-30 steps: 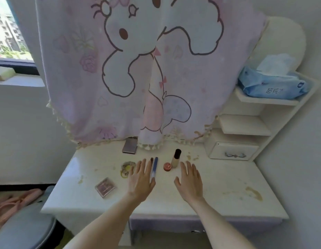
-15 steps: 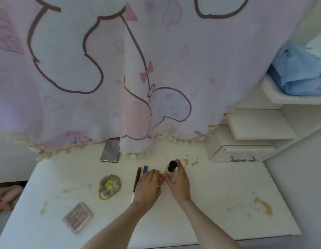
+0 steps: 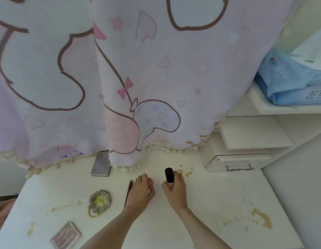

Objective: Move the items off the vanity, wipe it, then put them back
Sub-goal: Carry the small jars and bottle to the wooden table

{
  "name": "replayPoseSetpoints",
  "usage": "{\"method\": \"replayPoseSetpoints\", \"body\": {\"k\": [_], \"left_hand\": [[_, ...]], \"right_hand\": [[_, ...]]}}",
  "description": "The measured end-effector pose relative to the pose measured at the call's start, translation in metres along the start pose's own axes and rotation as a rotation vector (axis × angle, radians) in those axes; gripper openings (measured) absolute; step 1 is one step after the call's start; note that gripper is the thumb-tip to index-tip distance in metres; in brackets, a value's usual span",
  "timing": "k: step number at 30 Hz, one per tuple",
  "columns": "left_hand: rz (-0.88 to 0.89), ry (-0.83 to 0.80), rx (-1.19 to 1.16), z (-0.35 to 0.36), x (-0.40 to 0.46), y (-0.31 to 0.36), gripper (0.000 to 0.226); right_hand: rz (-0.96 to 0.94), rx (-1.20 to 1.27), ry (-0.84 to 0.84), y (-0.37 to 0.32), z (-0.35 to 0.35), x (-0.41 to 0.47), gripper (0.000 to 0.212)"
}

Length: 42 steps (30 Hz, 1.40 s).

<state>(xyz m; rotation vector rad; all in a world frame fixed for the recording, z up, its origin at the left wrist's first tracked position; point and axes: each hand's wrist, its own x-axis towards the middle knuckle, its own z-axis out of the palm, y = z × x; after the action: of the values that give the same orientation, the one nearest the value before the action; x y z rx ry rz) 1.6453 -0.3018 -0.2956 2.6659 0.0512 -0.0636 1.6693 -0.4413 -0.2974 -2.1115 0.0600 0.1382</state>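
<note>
Since before, right hand fingers now grip the bottle (upright), left hand fingers curl around the red pot.

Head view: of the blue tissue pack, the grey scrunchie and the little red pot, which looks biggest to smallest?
1. Blue tissue pack, partly cut off.
2. Grey scrunchie.
3. Little red pot, mostly hidden under the left hand, so unsure.

You see print only on the blue tissue pack on the shelf at right: a small red-and-white logo and dark characters, too blurred to read. Nothing else carries legible text.
</note>
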Motion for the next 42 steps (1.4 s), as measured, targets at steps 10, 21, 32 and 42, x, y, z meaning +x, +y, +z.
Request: {"method": "replayPoseSetpoints", "body": {"k": [10, 21, 32, 42], "left_hand": [[0.214, -0.035, -0.195, -0.023, 0.017, 0.054, 0.023], [0.866, -0.426, -0.249, -0.003, -0.074, 0.209, 0.023], [1.551, -0.963, -0.327, 0.035, -0.391, 0.351, 0.024], [2.011, -1.235, -0.339, 0.030, -0.671, 0.394, 0.023]], "right_hand": [[0.223, 0.315, 0.387, -0.021, -0.043, -0.022, 0.028], [0.540, 0.316, 1.212, 0.014, -0.139, -0.234, 0.032], [0.871, 0.283, 2.097, 0.020, -0.164, -0.580, 0.024], [1.014, 0.098, 2.585, 0.002, -0.157, -0.825, 0.029]]}}
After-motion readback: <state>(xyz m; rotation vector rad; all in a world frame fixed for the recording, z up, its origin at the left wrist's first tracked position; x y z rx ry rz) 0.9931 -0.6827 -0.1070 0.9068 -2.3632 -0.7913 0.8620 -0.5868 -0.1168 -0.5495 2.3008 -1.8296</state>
